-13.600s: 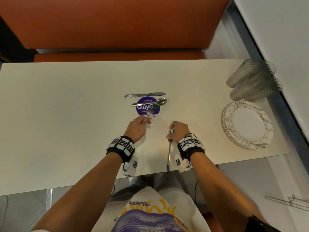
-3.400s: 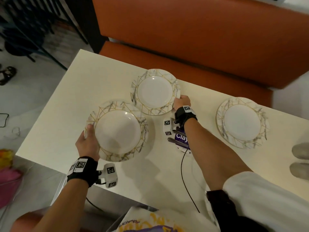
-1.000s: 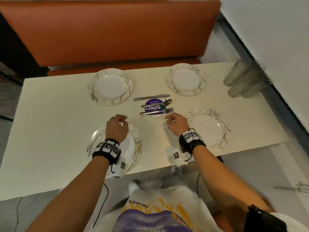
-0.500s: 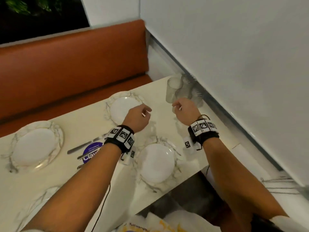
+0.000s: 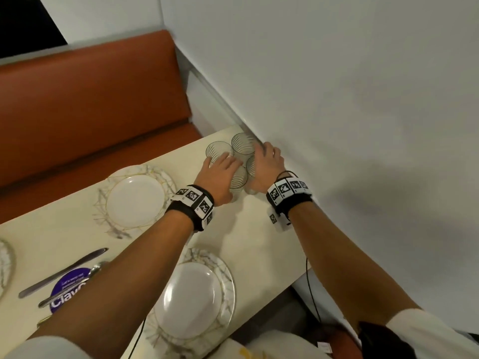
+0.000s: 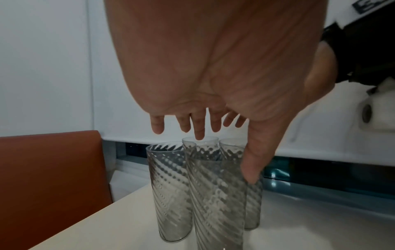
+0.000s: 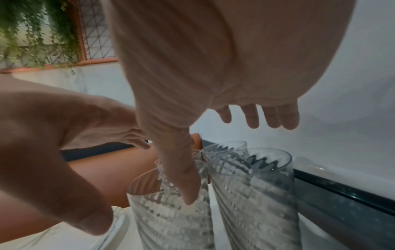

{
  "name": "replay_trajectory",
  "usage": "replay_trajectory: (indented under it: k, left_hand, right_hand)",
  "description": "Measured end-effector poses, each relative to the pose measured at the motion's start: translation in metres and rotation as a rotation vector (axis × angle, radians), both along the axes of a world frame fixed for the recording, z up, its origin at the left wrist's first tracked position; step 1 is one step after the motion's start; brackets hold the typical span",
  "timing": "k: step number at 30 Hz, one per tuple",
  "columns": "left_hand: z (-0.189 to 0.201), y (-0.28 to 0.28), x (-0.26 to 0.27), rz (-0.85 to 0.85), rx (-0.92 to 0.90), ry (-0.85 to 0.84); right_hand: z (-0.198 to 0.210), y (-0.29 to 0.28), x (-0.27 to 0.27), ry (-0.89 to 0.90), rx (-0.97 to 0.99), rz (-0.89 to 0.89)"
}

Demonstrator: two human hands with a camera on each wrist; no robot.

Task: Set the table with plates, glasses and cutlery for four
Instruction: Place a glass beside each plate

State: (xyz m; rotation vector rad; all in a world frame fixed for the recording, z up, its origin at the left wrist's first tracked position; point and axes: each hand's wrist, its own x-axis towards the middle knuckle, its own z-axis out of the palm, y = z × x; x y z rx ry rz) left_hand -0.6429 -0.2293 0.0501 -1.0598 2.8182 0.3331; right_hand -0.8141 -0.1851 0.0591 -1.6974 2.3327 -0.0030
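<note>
Booth corner: cream table [image 5: 259, 229] pushed against a white wall [image 5: 363, 99], orange bench [image 5: 90, 104] along the far side.

Left hand [image 5: 220, 174]: fingers [image 6: 199, 130] spread and straight above the rims, thumb [image 6: 252, 162] lying down the outer wall of the nearest glass [image 6: 215, 194]. No closed grasp yet; hand released, only touching.

Right hand [image 5: 267, 167]: fingers [image 7: 269, 116] extended and loose over the wall-side glass [image 7: 254, 194], thumb [image 7: 181, 175] dipped at the rim of the neighbouring glass [image 7: 171, 211]. Holding nothing so far.

Glasses [image 5: 238, 156]: four tall tumblers, upright, clustered in contact with each other at the table corner next to the wall. Clear, with a spiral ribbed pattern.

Handling estimate: rigid, brittle, fairly light. Ribbing should give some friction, yet glass is slick. Tall and narrow, so likely to tip if nudged near the rim. Packed tight; pulling one out may knock a neighbour. Best hold: wrap round mid-body, thumb opposite fingers, lift straight up before moving sideways.

Further out: far plate [image 5: 134, 198] and near plate [image 5: 191, 299] laid out, another plate [image 5: 5, 265] partly visible at the left edge. Knife [image 5: 62, 273] and other cutlery lie on a purple sticker [image 5: 67, 288] mid-table, not yet distributed.

Status: plates down, glasses in hand next, cutlery pending
</note>
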Motion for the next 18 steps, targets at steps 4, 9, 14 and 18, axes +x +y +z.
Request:
replay_trajectory:
  k: [4, 9, 14, 18]
  left_hand:
    - [-0.003, -0.001, -0.008, -0.033, -0.029, -0.056]
    - [-0.001, -0.003, -0.012, -0.032, -0.004, -0.026]
    - [-0.003, -0.002, -0.008, 0.002, 0.025, 0.025]
    - [-0.006, 0.001, -0.006, 0.047, 0.042, 0.062]
  right_hand:
    - [-0.007, -0.003, -0.008, -0.045, 0.026, 0.001]
    - [-0.013, -0.005, -0.009, -0.083, 0.023, -0.011]
    - [-0.016, -0.006, -0.009, -0.089, 0.007, -0.015]
    - [-0.019, -0.006, -0.008, -0.103, -0.003, -0.016]
